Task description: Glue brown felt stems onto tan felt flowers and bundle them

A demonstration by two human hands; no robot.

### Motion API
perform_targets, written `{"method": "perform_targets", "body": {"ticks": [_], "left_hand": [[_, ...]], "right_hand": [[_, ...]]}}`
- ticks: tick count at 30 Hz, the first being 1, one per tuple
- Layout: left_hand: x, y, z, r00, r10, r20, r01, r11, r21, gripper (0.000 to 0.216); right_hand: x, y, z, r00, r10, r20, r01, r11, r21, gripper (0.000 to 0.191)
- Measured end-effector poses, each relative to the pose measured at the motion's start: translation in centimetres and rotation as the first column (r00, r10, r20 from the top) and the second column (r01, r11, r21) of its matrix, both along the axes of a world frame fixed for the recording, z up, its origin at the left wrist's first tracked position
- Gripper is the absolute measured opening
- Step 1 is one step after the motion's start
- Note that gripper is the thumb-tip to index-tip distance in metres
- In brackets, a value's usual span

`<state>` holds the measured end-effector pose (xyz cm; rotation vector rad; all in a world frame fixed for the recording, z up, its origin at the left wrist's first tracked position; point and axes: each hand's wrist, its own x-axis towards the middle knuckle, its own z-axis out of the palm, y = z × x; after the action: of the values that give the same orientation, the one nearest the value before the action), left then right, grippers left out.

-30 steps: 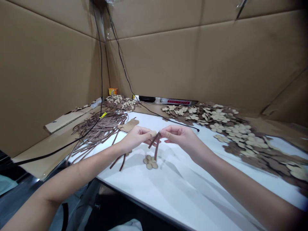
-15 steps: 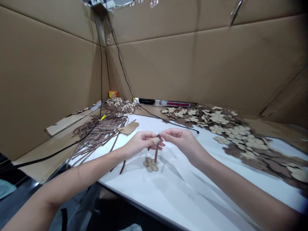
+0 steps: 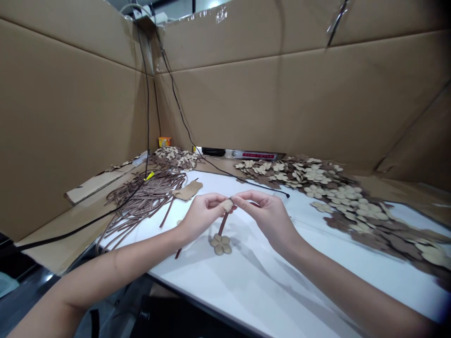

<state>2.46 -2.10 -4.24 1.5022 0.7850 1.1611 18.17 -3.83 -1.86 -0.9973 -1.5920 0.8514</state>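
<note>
Over the white tabletop (image 3: 268, 277), both hands meet at the upper part of a brown cord (image 3: 223, 225). My left hand (image 3: 204, 211) pinches the cord, and a beige wrap covers its thumb tip. Fingertips of my right hand (image 3: 264, 211) are pressed together at the same spot, at the cord's top end; the exact grip is partly hidden. Below, a beige five-petal flower (image 3: 221, 244) hangs at or lies by the cord's lower end. Part of another brown cord (image 3: 178, 254) shows under my left wrist.
A heap of brown cords (image 3: 148, 192) lies left, beside a tan scrap (image 3: 188, 190). Beige and brown flower pieces (image 3: 352, 197) spread along the right, with a smaller pile (image 3: 176, 157) at the back left. A black cable (image 3: 246, 180) crosses the table. Cardboard walls (image 3: 225, 103) enclose it.
The cord below my hands has gone from nearly upright to slanting down left. The fingers of both hands have drawn closer together. The view has shifted slightly.
</note>
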Motion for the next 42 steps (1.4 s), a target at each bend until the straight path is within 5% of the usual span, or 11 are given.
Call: {"method": "perform_targets", "body": {"ticks": [14, 25, 27, 29, 32, 35, 38, 42], "left_hand": [[0.9, -1.2, -0.5, 0.997, 0.082, 0.004, -0.082, 0.995, 0.05, 0.027], [-1.6, 0.0, 0.5, 0.983, 0.0, -0.182, 0.021, 0.993, 0.115, 0.031], [-3.1, 0.5, 1.0, 0.937, -0.12, -0.328, 0.151, 0.986, 0.07, 0.03], [-4.3, 1.1, 1.4, 0.839, -0.259, -0.478, 0.283, 0.959, -0.022, 0.027], [-5.2, 2.3, 1.9, 0.651, -0.421, -0.631, 0.431, 0.89, -0.149, 0.022], [-4.6, 3.6, 2.3, 0.515, -0.471, -0.716, 0.555, 0.82, -0.141, 0.016], [-3.4, 4.8, 2.6, 0.391, -0.542, -0.744, 0.659, 0.729, -0.185, 0.013], [-2.7, 5.6, 2.8, 0.302, -0.618, -0.726, 0.702, 0.659, -0.268, 0.014]], "right_hand": [[-1.8, -0.8, -2.4, 0.95, -0.147, -0.275, 0.126, 0.988, -0.092, 0.021], [-1.7, -1.3, -2.6, 0.983, -0.109, -0.146, 0.094, 0.99, -0.105, 0.031], [-1.3, -2.1, -2.3, 0.993, -0.113, -0.029, 0.109, 0.988, -0.11, 0.029], [-1.2, -3.1, -2.1, 0.948, -0.177, 0.263, 0.198, 0.979, -0.055, 0.025], [-1.4, -4.3, -2.2, 0.649, -0.268, 0.712, 0.262, 0.957, 0.122, 0.029], [-2.0, -4.7, -2.7, 0.459, -0.237, 0.856, 0.212, 0.965, 0.154, 0.032], [-2.0, -4.4, -3.3, 0.445, -0.19, 0.875, 0.168, 0.978, 0.127, 0.027], [-1.4, -3.7, -3.7, 0.548, -0.11, 0.829, 0.11, 0.992, 0.06, 0.024]]}}
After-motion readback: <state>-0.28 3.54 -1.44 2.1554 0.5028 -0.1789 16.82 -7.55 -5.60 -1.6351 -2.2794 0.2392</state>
